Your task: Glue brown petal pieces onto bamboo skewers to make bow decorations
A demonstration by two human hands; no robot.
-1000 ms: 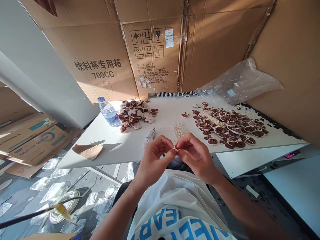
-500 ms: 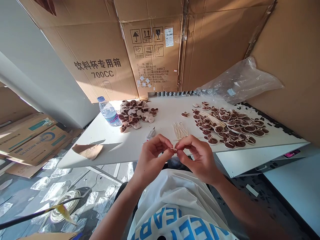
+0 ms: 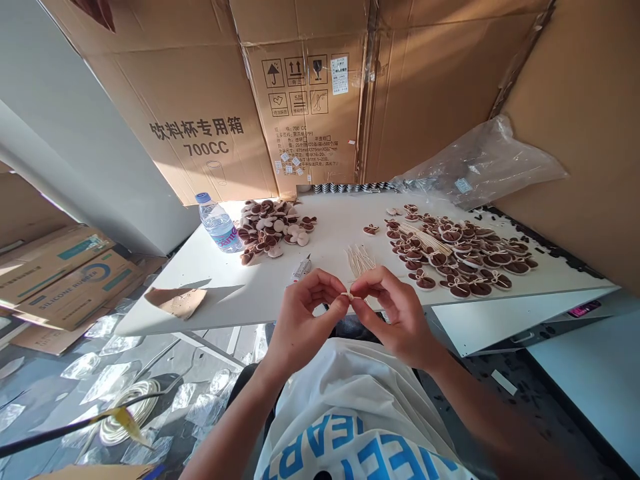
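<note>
My left hand [image 3: 305,320] and my right hand [image 3: 393,313] meet at the near edge of the white table [image 3: 250,293], fingertips pinched together on a small piece of cream cord [image 3: 349,295]. Just beyond them lies a small bundle of cut cream cords [image 3: 359,260]. A white tool with a pointed tip [image 3: 301,268] rests on the table left of the bundle. To the right spreads a layer of brown bow-shaped pieces with cream trim [image 3: 457,257], a sheaf of longer cords on top. A heap of brown and cream round pieces [image 3: 270,228] sits at the back left.
A water bottle [image 3: 217,225] stands at the table's left rear. Large cardboard boxes [image 3: 215,100] wall the back and right side. A clear plastic bag [image 3: 480,163] lies at the back right. A torn cardboard scrap [image 3: 177,301] lies at the left. Boxes and plastic wrappers litter the floor [image 3: 65,373].
Both hands stayed pinched together on the cord piece, shifting only slightly upward with small finger movements. Nothing else on the table moved.
</note>
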